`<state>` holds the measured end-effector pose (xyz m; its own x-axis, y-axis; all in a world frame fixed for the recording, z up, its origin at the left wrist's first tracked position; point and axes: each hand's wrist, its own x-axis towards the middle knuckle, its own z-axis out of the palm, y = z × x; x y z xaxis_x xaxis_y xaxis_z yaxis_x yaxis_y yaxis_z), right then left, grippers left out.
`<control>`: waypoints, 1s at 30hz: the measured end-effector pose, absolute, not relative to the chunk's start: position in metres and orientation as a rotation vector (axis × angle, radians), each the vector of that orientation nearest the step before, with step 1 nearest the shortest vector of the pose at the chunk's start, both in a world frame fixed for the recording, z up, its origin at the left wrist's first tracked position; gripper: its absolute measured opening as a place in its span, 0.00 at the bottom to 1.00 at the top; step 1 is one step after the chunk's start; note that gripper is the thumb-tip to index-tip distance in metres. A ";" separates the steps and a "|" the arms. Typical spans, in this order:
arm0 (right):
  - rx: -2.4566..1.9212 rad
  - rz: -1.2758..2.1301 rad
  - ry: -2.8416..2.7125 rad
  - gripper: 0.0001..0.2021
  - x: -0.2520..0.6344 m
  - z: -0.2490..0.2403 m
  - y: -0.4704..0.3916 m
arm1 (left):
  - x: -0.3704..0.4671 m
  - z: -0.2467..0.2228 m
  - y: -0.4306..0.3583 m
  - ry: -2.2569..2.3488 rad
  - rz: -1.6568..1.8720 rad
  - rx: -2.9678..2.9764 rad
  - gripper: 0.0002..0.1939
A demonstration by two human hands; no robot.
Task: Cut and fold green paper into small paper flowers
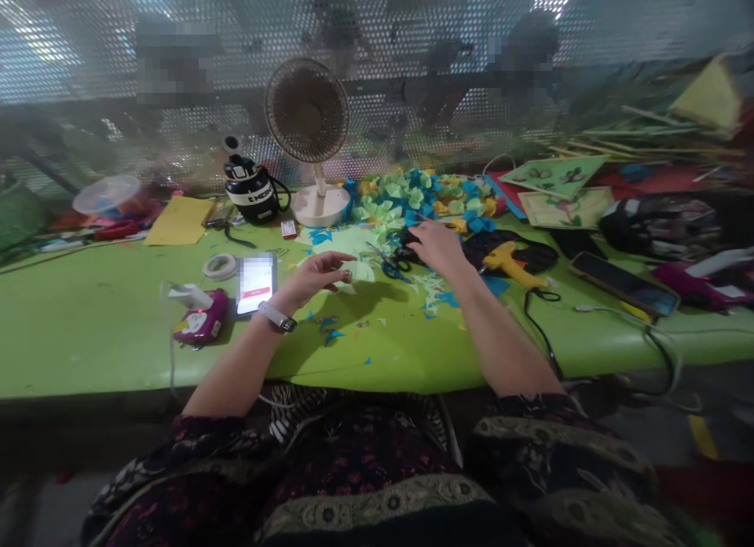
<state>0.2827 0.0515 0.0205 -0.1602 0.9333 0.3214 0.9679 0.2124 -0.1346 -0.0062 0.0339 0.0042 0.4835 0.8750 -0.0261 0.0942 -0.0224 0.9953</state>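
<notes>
My left hand (321,278), with a pale-strapped watch (278,317) on its wrist, hovers over the table with thumb and fingers apart, near pale green paper (356,276). My right hand (439,248) reaches further forward, its fingers curled down around a small dark thing (408,239) that they mostly cover. Just left of it lie scissors (386,258) and a blue-handled tool (394,273) among paper scraps. Behind the right hand is a heap of green, blue and yellow paper flowers (406,195). A yellow glue gun (510,266) rests to the right of my right forearm.
A white fan (321,205) and black jug (253,193) stand at the back. On the left are tape (219,266), a lit phone (257,284) and a purple device (203,317). Another phone (624,284) and cables lie right. A perforated metal screen (389,91) rises behind the table.
</notes>
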 end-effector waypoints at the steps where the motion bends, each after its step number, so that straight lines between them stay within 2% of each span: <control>1: -1.698 -0.100 -2.139 0.15 0.277 0.023 0.048 | -0.006 0.004 0.034 0.887 0.804 1.488 0.19; 3: -1.487 0.112 -2.101 0.17 0.262 0.028 0.037 | -0.005 0.004 0.034 0.887 0.845 1.516 0.19; 6: -1.247 0.672 -2.035 0.20 0.241 0.032 0.021 | -0.005 0.004 0.034 0.895 0.869 1.555 0.19; 9: -1.177 0.917 -1.977 0.20 0.230 0.032 0.013 | -0.005 0.005 0.034 0.879 0.889 1.568 0.18; 15: -1.163 1.027 -1.930 0.17 0.231 0.027 0.017 | -0.004 0.004 0.032 0.848 0.908 1.508 0.19; 30: -1.098 1.148 -1.950 0.19 0.226 0.027 0.016 | -0.002 0.006 0.028 0.819 0.866 1.474 0.20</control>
<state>0.2264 0.0158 0.0266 -0.4650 0.8803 0.0938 0.3455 0.2780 -0.8963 -0.0016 0.0285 0.0060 0.4786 0.8760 0.0591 0.0102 -0.0729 0.9973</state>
